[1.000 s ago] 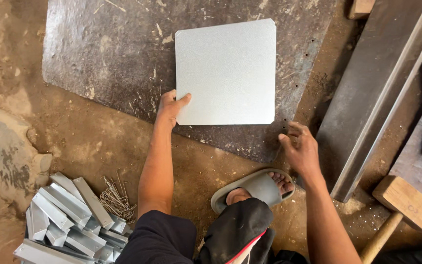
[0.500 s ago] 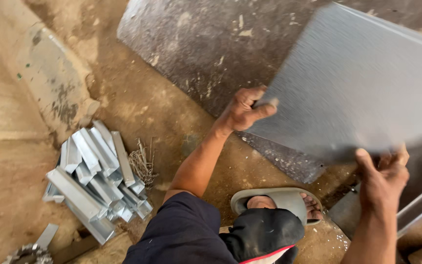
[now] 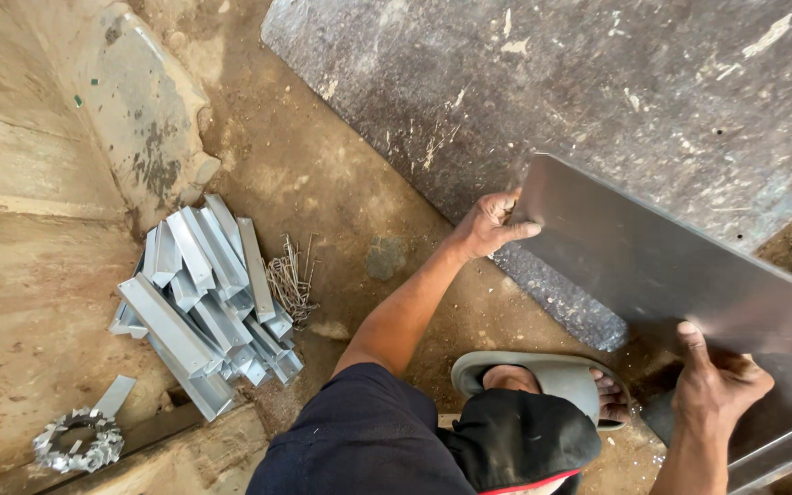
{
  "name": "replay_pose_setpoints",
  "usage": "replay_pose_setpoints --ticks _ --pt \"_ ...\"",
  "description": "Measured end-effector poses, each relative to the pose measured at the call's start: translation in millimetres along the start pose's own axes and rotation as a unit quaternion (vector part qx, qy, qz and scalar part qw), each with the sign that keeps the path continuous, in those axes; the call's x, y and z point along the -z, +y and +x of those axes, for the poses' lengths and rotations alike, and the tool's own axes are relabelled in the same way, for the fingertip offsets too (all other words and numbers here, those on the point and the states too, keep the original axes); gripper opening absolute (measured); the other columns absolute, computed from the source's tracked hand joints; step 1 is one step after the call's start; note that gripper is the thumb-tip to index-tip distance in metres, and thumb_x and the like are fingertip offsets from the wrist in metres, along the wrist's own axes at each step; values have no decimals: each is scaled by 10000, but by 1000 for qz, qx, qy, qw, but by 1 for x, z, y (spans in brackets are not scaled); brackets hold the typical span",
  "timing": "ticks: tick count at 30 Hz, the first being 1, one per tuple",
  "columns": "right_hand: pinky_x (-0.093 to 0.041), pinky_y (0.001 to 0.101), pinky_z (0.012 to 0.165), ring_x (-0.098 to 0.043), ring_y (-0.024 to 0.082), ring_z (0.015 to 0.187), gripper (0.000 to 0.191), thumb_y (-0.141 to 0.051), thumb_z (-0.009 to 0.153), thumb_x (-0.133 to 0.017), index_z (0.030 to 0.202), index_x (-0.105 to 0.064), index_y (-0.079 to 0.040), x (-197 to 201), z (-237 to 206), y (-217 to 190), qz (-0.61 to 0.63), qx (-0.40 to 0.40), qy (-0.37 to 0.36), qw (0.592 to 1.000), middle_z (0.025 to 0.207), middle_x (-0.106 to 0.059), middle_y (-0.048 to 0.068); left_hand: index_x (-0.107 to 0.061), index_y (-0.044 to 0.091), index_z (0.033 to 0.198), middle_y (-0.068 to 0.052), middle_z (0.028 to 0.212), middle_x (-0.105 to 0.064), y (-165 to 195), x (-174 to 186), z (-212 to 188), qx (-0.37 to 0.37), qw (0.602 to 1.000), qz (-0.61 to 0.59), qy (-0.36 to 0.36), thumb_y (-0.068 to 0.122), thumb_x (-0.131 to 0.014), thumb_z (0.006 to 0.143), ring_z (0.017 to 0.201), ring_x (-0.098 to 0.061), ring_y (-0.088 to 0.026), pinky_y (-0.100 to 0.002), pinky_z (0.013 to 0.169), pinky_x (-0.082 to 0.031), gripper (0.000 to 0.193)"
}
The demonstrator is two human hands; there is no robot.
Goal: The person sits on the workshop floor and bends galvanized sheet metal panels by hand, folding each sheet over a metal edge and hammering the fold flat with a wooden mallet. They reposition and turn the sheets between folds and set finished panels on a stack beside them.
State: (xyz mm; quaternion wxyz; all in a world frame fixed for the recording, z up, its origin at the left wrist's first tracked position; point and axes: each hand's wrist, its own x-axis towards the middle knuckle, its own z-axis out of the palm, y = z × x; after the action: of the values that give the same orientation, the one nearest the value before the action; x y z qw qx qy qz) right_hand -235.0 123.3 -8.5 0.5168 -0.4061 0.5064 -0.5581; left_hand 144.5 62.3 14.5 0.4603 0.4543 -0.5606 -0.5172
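Your sheet-metal panel [image 3: 671,266] is lifted off the dark steel floor plate [image 3: 598,82] and tilted. It looks thin, stiff, smooth and probably light, with sharp edges, so keep to the rim. Left hand [image 3: 488,225] pinches its left corner; right hand [image 3: 712,385] clasps the near edge. Folded galvanised brackets [image 3: 199,298] lie piled on the dirt, well apart, beside loose wire pins [image 3: 291,280].
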Motion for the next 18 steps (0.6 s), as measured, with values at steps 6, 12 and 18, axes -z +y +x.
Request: replay_pose_setpoints --ticks 6,12,18 --pt "-473 230 795 -610 120 814 131 -14 998 -830 1032 -739 74 -7 -16 -12 -156 11 25 987 964 -719 90 -717 91 1145 -76 1122 -763 1 0 -16 29 985 168 34 279 -762 926 1036 -736 -192 -398 935 -610 292" --pt "-511 261 868 -612 119 946 101 -27 932 -672 1032 -675 -17 -21 -10 -10 -15 -37 27 999 1032 -667 46 -702 56 1017 -78 1103 -724 1 7 -8 -216 968 124 6 257 -741 1012 1073 -712 -207 -372 957 -589 205" --pt "-443 242 963 -551 128 1040 174 3 908 -605 1077 -576 -29 -32 -16 6 -117 20 77 990 1087 -584 44 -612 37 997 -148 1103 -695 -29 -2 2 -124 985 122 3 17 -716 959 1105 -689 -263 -421 1072 -527 113"
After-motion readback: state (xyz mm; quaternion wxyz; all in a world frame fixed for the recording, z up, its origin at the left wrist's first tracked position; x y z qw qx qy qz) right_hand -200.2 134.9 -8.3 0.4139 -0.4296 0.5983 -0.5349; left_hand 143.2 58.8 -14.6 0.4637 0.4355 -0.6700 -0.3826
